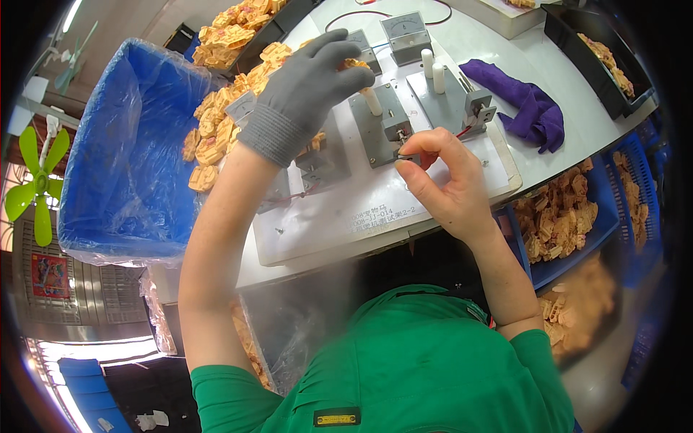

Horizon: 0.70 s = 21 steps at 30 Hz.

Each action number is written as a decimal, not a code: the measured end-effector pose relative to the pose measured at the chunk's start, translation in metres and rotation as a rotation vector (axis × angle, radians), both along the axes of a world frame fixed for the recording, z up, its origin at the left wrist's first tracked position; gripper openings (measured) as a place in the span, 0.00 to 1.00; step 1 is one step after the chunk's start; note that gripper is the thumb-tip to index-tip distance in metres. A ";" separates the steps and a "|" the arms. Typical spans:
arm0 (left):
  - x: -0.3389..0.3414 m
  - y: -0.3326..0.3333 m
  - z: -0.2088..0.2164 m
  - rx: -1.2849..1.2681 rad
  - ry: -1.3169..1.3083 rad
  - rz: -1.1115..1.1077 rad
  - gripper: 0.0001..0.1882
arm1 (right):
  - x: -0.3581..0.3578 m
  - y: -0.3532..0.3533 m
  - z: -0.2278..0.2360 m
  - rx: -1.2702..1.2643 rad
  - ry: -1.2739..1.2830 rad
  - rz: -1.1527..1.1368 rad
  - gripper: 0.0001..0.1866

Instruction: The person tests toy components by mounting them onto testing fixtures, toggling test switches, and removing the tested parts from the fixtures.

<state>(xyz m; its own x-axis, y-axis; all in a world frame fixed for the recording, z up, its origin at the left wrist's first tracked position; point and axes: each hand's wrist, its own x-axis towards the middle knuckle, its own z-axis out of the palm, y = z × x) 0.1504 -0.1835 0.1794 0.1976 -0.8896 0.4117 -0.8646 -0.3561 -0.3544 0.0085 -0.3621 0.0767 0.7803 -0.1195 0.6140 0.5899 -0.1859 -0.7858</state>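
Note:
My left hand [310,90], in a grey glove, reaches over the test fixture with its fingers curled around a small yellow-orange plastic part [355,63]. Just below those fingers rises a white post [372,102] from a grey metal plate [368,130]. My bare right hand [449,180] pinches a small dark lever [409,158] at the front edge of that plate, between thumb and forefinger. To the right is a second grey plate [440,101] with two white posts. Behind stand meters with dials [404,35]; the left one is partly covered by my gloved hand.
Yellow-orange parts [216,137] lie heaped left of the fixture, beside a blue plastic-lined bin [130,151]. A purple cloth [530,108] rests on the white table at right. Black trays [599,65] and blue crates [610,216] of parts stand further right. A green fan [40,184] is at far left.

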 end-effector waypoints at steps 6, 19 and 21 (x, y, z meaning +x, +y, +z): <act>-0.002 0.004 0.009 0.118 0.228 -0.005 0.11 | 0.000 -0.001 -0.001 -0.004 -0.002 0.007 0.09; -0.010 -0.024 0.016 -0.004 0.585 -0.128 0.25 | 0.001 0.000 -0.004 -0.020 -0.001 -0.015 0.11; -0.006 -0.024 0.019 0.013 0.660 -0.161 0.27 | 0.001 0.001 -0.005 -0.023 -0.007 -0.013 0.10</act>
<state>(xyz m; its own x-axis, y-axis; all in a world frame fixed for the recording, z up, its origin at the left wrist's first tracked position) 0.1440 -0.2077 0.1986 0.2685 -0.9331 0.2393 -0.9431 -0.2041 0.2624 0.0099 -0.3615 0.0719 0.7746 -0.1150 0.6219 0.5927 -0.2113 -0.7772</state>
